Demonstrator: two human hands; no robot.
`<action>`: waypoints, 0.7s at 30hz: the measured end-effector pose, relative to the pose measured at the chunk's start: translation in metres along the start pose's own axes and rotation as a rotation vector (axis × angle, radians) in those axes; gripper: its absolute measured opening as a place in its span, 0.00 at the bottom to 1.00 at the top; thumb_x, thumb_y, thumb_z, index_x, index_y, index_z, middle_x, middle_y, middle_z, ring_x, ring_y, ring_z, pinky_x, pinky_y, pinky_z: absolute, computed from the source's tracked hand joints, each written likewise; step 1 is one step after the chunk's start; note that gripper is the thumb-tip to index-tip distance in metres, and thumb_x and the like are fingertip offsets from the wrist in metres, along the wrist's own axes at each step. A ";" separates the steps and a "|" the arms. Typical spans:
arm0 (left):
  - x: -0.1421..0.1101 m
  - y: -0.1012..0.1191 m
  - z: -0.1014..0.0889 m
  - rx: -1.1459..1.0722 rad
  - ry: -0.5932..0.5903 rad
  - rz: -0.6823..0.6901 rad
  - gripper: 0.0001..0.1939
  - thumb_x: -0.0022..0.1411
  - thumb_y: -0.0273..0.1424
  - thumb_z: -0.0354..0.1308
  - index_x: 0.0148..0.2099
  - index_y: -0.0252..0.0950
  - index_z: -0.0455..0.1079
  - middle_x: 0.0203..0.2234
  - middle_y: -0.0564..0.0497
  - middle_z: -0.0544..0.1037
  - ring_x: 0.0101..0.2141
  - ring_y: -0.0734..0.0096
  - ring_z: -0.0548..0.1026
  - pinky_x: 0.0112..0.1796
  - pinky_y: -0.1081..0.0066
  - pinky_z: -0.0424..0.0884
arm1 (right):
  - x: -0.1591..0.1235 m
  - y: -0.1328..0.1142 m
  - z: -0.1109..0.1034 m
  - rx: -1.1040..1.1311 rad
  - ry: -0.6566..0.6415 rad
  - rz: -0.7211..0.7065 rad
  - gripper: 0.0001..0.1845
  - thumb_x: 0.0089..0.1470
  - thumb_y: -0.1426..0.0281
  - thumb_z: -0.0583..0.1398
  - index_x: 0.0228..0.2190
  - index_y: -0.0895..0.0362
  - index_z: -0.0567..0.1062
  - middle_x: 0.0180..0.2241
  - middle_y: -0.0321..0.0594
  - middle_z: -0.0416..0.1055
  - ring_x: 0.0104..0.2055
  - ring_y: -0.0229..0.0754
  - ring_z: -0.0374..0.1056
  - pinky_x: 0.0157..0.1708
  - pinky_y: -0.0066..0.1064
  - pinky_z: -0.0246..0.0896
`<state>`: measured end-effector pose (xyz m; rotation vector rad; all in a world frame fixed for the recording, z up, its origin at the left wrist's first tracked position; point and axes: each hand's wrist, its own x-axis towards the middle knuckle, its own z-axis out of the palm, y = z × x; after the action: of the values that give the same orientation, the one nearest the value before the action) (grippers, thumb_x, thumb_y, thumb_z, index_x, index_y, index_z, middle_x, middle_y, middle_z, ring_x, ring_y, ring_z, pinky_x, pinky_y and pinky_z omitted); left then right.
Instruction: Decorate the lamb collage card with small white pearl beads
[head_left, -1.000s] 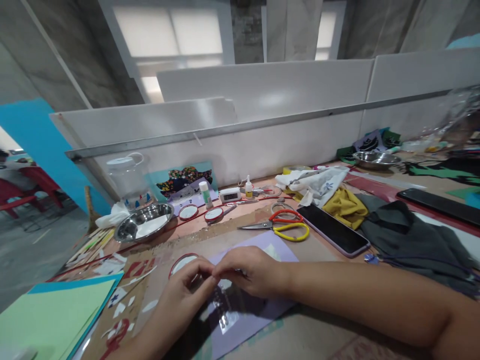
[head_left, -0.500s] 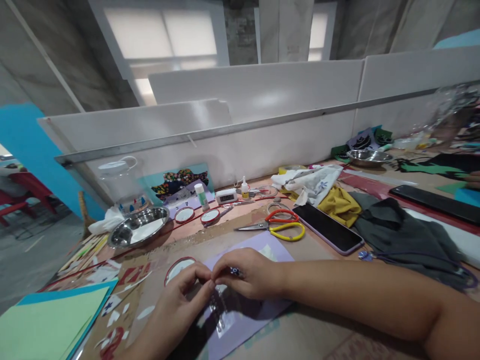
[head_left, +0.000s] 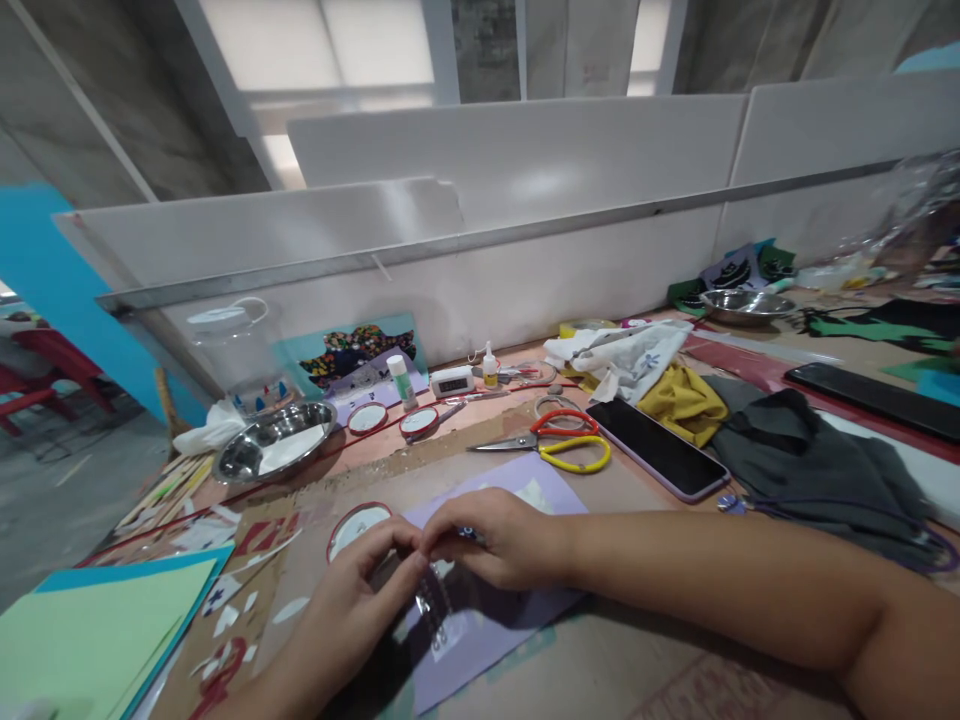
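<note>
My left hand (head_left: 367,590) and my right hand (head_left: 491,540) meet at the fingertips over a sheet of purple paper (head_left: 457,675). Thumb and index finger of each are pinched together; whatever lies between them is too small or hidden to make out. Just below the fingertips, a clear plastic strip with small shiny bits (head_left: 436,615) lies over the paper. Something dark blue and white shows beneath my right palm, mostly covered. A round red-rimmed white disc (head_left: 360,525) is behind my left hand. Scissors with red and yellow handles (head_left: 551,442) rest beyond the paper.
A phone (head_left: 660,450) lies to the right, beside grey cloth (head_left: 817,475). Left are a steel bowl (head_left: 232,460), green sheets (head_left: 112,630) and paper scraps (head_left: 225,620). A glue stick (head_left: 400,380), a digital timer (head_left: 453,382) and a small bottle (head_left: 490,368) stand behind.
The view has tilted slightly. My hands stay pinched together over the purple paper, with only slight finger movement; the blue and white thing under my right palm shows less.
</note>
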<state>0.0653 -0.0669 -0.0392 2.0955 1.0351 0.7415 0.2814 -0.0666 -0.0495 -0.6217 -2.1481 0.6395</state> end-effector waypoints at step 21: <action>-0.001 0.015 -0.004 0.164 -0.087 0.219 0.13 0.67 0.27 0.48 0.30 0.34 0.68 0.23 0.56 0.69 0.26 0.76 0.67 0.29 0.75 0.62 | 0.003 -0.004 0.000 -0.009 -0.014 0.055 0.01 0.60 0.74 0.60 0.35 0.56 0.71 0.32 0.34 0.75 0.32 0.34 0.70 0.34 0.23 0.64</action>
<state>0.0688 -0.0734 -0.0258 2.3876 0.8532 0.6821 0.2787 -0.0675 -0.0453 -0.6852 -2.1544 0.6658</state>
